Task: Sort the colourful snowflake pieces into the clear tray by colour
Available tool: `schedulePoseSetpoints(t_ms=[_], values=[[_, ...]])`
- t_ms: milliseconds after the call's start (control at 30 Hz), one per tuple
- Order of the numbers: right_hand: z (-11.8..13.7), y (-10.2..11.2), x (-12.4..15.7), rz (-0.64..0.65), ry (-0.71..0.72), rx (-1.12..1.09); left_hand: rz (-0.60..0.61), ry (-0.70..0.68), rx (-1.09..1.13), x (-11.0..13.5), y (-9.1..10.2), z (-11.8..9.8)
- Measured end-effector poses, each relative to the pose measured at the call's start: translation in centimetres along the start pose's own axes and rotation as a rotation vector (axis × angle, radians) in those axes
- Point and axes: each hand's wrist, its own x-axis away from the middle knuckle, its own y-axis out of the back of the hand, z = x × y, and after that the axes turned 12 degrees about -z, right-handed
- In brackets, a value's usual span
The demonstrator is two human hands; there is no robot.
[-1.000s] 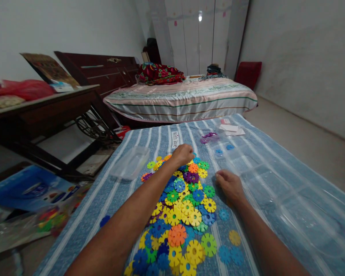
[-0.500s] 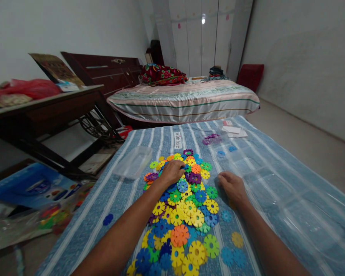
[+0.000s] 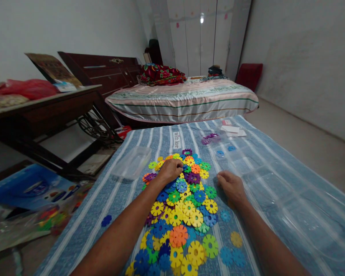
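A long heap of flower-shaped plastic pieces (image 3: 188, 209) in yellow, blue, green, orange and purple lies on the striped blue cloth (image 3: 126, 214). Over the far part of the heap is my left hand (image 3: 171, 170), its fingers curled together; whatever they may hold is hidden. My right hand (image 3: 232, 186) rests on the cloth to the right of the heap, closed, with thumb and fingers drawn in. Its inside cannot be seen. A yellowish patch shows under that hand's near edge. Nearest to it on the cloth is a loose blue piece (image 3: 225, 215).
A clear plastic box (image 3: 132, 163) stands left of the heap. To the right lies a large clear compartment tray (image 3: 278, 199). Purple pieces (image 3: 209, 138) and white papers (image 3: 232, 131) are at the far right. Beyond is a bed (image 3: 186, 99); a sewing table (image 3: 45, 101) stands left.
My left hand has shifted very slightly, its fingers still curled over the heap. The right hand stays in place. The whole view has moved a little.
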Motion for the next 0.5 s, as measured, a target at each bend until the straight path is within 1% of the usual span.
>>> schedulePoseSetpoints(t_ms=[67, 200, 300, 400, 433, 500], values=[[0.0, 0.0, 0.0, 0.001, -0.003, 0.012, -0.032, 0.009, 0.004, -0.1, 0.1, 0.0], [0.5, 0.1, -0.1, 0.003, -0.006, 0.017, -0.134, 0.055, 0.02, -0.5, 0.4, -0.3], [0.8, 0.1, 0.0, 0.002, -0.002, 0.009, -0.191, 0.154, 0.123, -1.5, 0.3, -1.3], [0.9, 0.0, 0.0, 0.012, -0.004, 0.012, -0.179, 0.326, 0.37, -3.3, -0.4, -3.4], [0.9, 0.0, 0.0, 0.015, -0.008, 0.012, -0.168, 0.362, 0.436, -4.0, -0.7, -4.5], [0.9, 0.0, 0.0, 0.019, -0.016, 0.012, -0.156, 0.383, 0.521, -5.6, -1.3, -6.9]])
